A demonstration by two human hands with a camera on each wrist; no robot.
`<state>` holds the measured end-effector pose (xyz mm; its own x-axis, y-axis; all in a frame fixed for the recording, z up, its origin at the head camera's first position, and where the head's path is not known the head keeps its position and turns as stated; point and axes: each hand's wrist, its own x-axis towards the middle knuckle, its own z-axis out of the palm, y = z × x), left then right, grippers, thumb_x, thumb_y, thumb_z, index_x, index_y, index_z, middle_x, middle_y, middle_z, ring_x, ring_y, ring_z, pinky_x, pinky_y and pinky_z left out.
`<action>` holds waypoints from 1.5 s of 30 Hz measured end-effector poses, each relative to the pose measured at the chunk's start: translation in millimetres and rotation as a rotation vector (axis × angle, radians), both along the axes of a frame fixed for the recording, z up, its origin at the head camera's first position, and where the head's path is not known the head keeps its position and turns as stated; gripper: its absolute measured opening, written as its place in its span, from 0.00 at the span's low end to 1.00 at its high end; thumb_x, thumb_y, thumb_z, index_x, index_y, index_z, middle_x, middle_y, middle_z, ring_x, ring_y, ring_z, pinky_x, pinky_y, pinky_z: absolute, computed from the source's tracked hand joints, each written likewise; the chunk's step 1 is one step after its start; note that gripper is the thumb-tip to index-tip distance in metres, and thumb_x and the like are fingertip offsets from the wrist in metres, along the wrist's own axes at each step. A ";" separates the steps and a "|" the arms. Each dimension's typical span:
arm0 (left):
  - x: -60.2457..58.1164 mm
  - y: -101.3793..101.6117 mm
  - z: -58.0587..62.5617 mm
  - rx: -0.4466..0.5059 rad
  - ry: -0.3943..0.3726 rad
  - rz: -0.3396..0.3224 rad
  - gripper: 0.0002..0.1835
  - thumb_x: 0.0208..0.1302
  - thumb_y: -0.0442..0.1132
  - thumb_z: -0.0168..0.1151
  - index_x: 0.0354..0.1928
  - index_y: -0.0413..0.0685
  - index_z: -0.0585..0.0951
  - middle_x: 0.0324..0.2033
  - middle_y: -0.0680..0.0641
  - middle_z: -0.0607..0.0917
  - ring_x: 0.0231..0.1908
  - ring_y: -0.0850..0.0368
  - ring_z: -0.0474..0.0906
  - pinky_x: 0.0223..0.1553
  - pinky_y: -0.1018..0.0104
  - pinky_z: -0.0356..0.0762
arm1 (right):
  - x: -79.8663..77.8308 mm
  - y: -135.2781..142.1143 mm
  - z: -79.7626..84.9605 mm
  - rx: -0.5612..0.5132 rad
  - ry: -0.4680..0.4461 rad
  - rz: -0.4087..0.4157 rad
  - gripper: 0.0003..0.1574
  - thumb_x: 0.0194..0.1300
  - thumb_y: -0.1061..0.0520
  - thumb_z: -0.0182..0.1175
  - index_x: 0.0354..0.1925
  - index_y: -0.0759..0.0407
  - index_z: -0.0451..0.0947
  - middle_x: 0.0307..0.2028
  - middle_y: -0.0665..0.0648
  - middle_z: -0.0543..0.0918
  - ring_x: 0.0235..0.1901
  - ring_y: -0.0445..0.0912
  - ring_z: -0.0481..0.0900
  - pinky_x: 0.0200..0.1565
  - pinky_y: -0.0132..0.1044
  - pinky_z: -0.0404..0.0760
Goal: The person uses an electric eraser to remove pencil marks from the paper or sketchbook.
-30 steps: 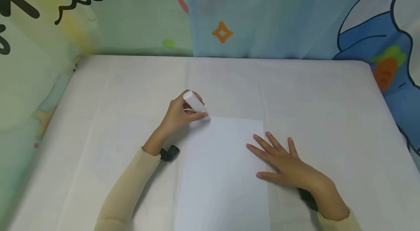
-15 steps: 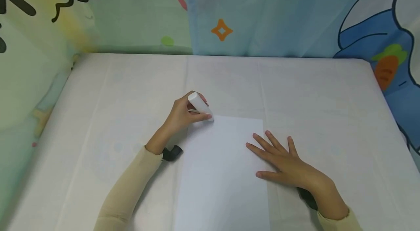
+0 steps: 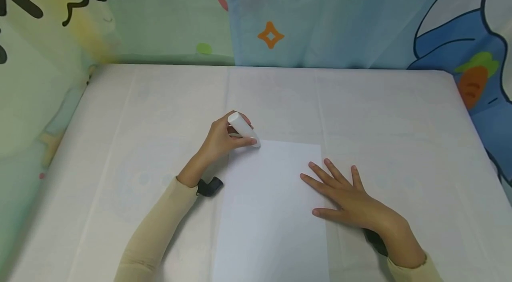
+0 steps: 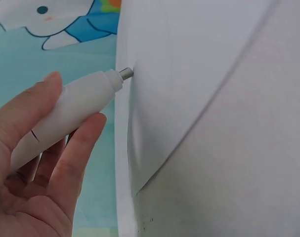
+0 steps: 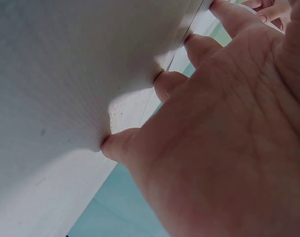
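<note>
In the head view, the left hand (image 3: 219, 139) held the white tool (image 3: 241, 125) in a narrow grip, thumb and fingers closed about its barrel. The tool leaned, its blunt end up and its lower end at the far edge of the paper (image 3: 276, 211), near the far left corner. The paper lay on the white-covered bench (image 3: 380, 108). The right hand (image 3: 350, 204) lay across the paper's right edge with its grip wide and holding nothing: the thumb and two fingertips were over the paper, the other two beyond its edge. Both arms wore cream sleeves (image 3: 156, 233), with something dark under each wrist. Behind the bench hung a printed backdrop (image 3: 340, 15) with an orange star and a carrot (image 3: 473, 86).

In the left wrist view, the tool sat pinched between thumb and fingers, its metal tip (image 4: 126, 73) just beside the paper's edge; whether it touched, I could not tell. A short dark mark (image 4: 35, 136) showed on the barrel. A printed rabbit (image 4: 48, 19) was at the top.

In the right wrist view, the right hand's fingers were spread, their tips against the white surface. Part of the left hand showed at the top corner.
</note>
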<state>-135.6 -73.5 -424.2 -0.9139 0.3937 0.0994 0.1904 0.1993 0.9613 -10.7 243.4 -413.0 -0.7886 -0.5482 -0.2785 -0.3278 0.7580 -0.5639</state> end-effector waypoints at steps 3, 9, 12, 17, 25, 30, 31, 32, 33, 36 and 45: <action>-0.4 -0.3 -0.1 0.000 0.009 -0.002 0.22 0.48 0.26 0.75 0.44 0.35 0.75 0.41 0.39 0.82 0.37 0.51 0.83 0.42 0.66 0.84 | 0.0 -0.1 0.2 -0.001 0.002 0.000 0.46 0.66 0.36 0.59 0.76 0.35 0.51 0.77 0.54 0.45 0.76 0.57 0.29 0.64 0.71 0.17; -1.0 -0.3 -0.9 -0.007 0.019 0.005 0.22 0.48 0.26 0.75 0.44 0.35 0.75 0.41 0.40 0.83 0.37 0.51 0.82 0.41 0.67 0.83 | 0.2 -1.0 2.0 0.002 -0.008 -0.008 0.46 0.65 0.36 0.59 0.75 0.35 0.51 0.77 0.55 0.46 0.76 0.56 0.29 0.64 0.71 0.17; -1.4 -0.2 -1.1 -0.004 0.009 0.008 0.21 0.48 0.26 0.75 0.44 0.35 0.75 0.41 0.39 0.83 0.38 0.49 0.83 0.41 0.66 0.84 | 0.1 -1.1 2.0 0.003 -0.009 -0.008 0.46 0.65 0.36 0.59 0.75 0.35 0.51 0.77 0.56 0.46 0.76 0.56 0.29 0.64 0.71 0.17; -1.6 0.1 -1.1 0.000 -0.004 0.009 0.21 0.49 0.26 0.75 0.44 0.35 0.75 0.41 0.39 0.83 0.38 0.49 0.83 0.42 0.65 0.84 | -0.1 -1.2 1.6 -0.002 -0.008 -0.004 0.46 0.66 0.36 0.58 0.76 0.35 0.51 0.77 0.56 0.46 0.76 0.56 0.29 0.64 0.71 0.17; -1.5 -0.6 -1.5 0.006 -0.007 0.011 0.21 0.48 0.26 0.75 0.44 0.35 0.76 0.41 0.39 0.83 0.37 0.50 0.83 0.42 0.66 0.84 | 0.3 -1.3 1.9 0.001 -0.011 -0.009 0.47 0.65 0.35 0.59 0.76 0.34 0.50 0.77 0.54 0.45 0.76 0.55 0.28 0.64 0.70 0.17; -2.0 -0.9 -1.9 0.004 -0.004 0.009 0.21 0.48 0.26 0.75 0.44 0.35 0.76 0.41 0.39 0.83 0.37 0.49 0.83 0.42 0.65 0.84 | -0.6 -0.8 -0.1 0.004 -0.008 -0.004 0.47 0.66 0.36 0.59 0.76 0.35 0.50 0.77 0.55 0.45 0.76 0.56 0.28 0.64 0.70 0.16; -2.0 -1.0 -1.9 0.002 -0.003 0.007 0.21 0.48 0.26 0.75 0.44 0.35 0.76 0.41 0.39 0.83 0.38 0.49 0.83 0.42 0.65 0.84 | -0.4 -0.9 0.0 0.005 -0.009 -0.005 0.47 0.66 0.36 0.59 0.76 0.35 0.50 0.77 0.55 0.45 0.76 0.56 0.29 0.64 0.71 0.17; -2.0 -1.0 -1.9 0.001 -0.002 0.005 0.21 0.48 0.26 0.75 0.44 0.35 0.76 0.41 0.39 0.83 0.38 0.49 0.83 0.42 0.65 0.84 | -0.4 -0.9 -0.2 0.004 -0.010 -0.006 0.47 0.66 0.36 0.59 0.76 0.35 0.50 0.77 0.55 0.45 0.76 0.56 0.29 0.64 0.71 0.17; -2.0 -1.1 -2.1 0.000 -0.003 0.002 0.21 0.48 0.26 0.75 0.44 0.35 0.76 0.41 0.39 0.83 0.37 0.49 0.83 0.42 0.66 0.84 | -0.2 -0.9 0.1 0.004 -0.011 -0.006 0.47 0.66 0.36 0.59 0.76 0.35 0.50 0.77 0.55 0.45 0.76 0.56 0.29 0.64 0.71 0.17; -1.8 -1.2 -2.2 -0.003 -0.003 -0.008 0.21 0.48 0.26 0.75 0.44 0.35 0.76 0.41 0.39 0.83 0.38 0.49 0.83 0.41 0.67 0.84 | 0.3 -1.0 0.7 0.001 -0.013 -0.009 0.47 0.65 0.36 0.59 0.76 0.35 0.51 0.77 0.54 0.45 0.76 0.56 0.29 0.64 0.70 0.17; -0.8 -0.9 -2.7 -0.006 -0.007 -0.013 0.21 0.49 0.26 0.75 0.44 0.36 0.76 0.40 0.39 0.83 0.36 0.51 0.83 0.40 0.68 0.84 | -0.4 -1.1 0.1 0.017 -0.009 -0.004 0.47 0.65 0.35 0.59 0.76 0.35 0.50 0.77 0.56 0.46 0.76 0.57 0.29 0.64 0.70 0.16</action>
<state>-136.5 -74.5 -426.9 -0.9093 0.4064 0.0901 0.1858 0.2028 0.9614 -11.1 242.3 -412.9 -0.7885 -0.5397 -0.2950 -0.3193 0.7691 -0.5536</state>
